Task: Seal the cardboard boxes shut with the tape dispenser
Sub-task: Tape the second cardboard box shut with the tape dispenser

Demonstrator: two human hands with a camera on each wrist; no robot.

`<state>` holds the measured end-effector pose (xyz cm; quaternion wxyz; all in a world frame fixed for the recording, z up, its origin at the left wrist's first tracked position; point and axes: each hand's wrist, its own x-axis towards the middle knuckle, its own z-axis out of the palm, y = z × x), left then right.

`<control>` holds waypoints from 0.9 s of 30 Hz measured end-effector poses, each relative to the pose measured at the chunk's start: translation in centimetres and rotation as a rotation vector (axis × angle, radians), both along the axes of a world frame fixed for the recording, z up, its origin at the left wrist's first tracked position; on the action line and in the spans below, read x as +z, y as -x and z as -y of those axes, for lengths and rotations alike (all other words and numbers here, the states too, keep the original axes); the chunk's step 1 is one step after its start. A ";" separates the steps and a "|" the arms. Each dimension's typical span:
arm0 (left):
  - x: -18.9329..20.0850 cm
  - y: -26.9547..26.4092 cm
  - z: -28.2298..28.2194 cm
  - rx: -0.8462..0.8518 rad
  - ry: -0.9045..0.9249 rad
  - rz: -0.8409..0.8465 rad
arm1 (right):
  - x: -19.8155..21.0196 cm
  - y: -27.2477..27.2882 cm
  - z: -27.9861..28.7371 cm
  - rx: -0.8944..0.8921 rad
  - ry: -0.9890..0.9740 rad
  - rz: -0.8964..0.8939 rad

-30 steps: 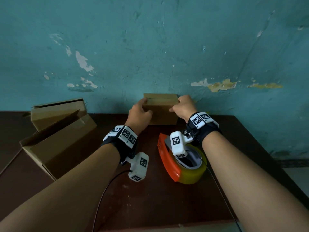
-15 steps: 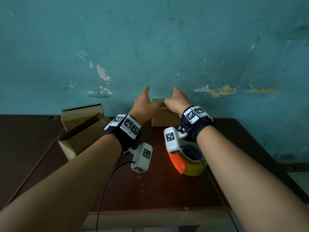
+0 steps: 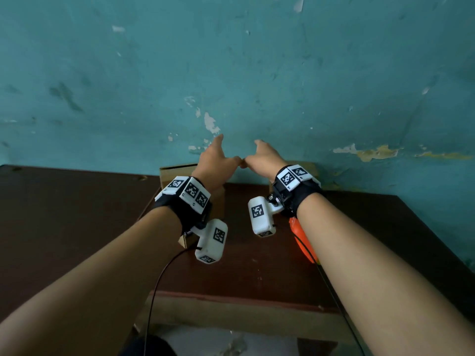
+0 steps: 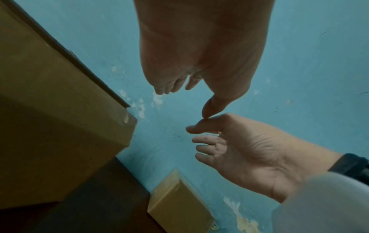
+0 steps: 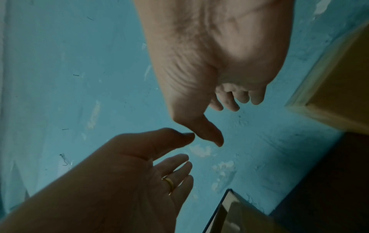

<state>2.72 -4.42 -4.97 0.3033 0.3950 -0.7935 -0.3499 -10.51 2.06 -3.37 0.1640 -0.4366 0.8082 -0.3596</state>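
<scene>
Both our hands hang empty over the bench's back edge, left hand (image 3: 214,160) and right hand (image 3: 264,158), fingers loosely spread, thumbs touching. Tape dispenser (image 3: 303,242) lies nearer us, under the right forearm; right is nearer.

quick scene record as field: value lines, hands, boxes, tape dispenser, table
left hand: raised before the wall, fingers relaxed, holds nothing
right hand: raised likewise, holds nothing
thumbs: tips meet or nearly meet
small box: on the table by the wall, below the hands, untouched
larger box: to the left, apart from both hands
tape dispenser: orange, on the table, mostly hidden under the right forearm
table: dark brown
wall: teal, paint flaking
</scene>
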 end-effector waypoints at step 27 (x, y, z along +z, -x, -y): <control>-5.7 -9.1 -1.2 0.187 -0.064 0.211 | -5.4 -6.7 -0.4 0.194 -0.086 0.025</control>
